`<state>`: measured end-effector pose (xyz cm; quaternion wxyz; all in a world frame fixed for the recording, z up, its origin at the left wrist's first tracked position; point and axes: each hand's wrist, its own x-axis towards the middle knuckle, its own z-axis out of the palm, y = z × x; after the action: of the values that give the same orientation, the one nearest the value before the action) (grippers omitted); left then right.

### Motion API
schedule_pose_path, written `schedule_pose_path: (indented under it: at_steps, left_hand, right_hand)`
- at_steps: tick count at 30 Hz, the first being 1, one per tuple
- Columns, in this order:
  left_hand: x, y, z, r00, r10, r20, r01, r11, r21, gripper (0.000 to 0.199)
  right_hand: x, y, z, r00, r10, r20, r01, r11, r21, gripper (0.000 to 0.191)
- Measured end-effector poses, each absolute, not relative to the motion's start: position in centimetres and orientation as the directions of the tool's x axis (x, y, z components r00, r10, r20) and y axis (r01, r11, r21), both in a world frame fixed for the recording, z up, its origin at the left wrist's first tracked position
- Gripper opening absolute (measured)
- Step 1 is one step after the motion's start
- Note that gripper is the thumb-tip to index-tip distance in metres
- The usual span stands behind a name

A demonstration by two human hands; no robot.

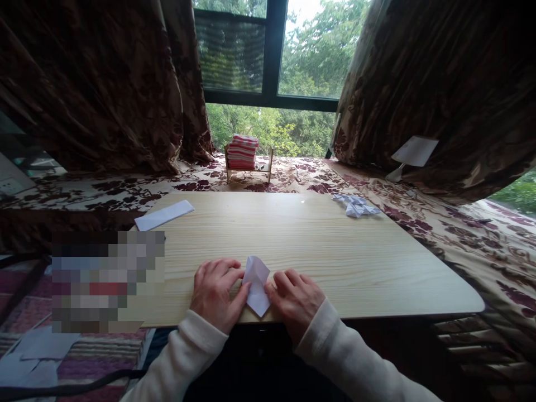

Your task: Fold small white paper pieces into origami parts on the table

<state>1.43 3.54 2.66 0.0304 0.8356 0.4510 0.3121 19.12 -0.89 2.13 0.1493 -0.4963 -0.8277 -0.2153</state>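
In the head view, a folded white paper (257, 286) is between the two hands at the near edge of the wooden table (218, 223). The left hand (218, 288) grips its left edge with thumb and fingers; the right hand (295, 298), fingers curled, pinches its right edge. Crumpled-looking folded papers (357, 206) lie far right, a flat paper strip (164, 215) far left.

Both arms, in long pale sleeves, reach forward from below, the left arm (180, 354) and right arm (355, 357) angling inward. The left hand (215, 293) lies back upward, fingers bent, thumb pointing inward. The right hand (296, 298) faces it, just apart, fingers curled more tightly, thumb tip turned inward.
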Motion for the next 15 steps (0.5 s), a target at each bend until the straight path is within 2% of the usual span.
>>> schedule_pose_path:
  at_steps: [6,15]
  left_hand:
    - [2.5,5.0,2.9,0.318,0.839,0.441,0.77,-0.5,0.397,0.008]
    - [0.6,3.3,3.1,0.523,0.719,0.458,0.681,-0.675,0.282,0.021]
  right_hand:
    - [19.1,-1.0,2.3,-0.462,0.757,0.463,0.886,0.414,0.208,0.019]
    - [19.2,-1.0,2.6,-0.455,0.777,0.435,0.89,0.414,0.192,0.017]
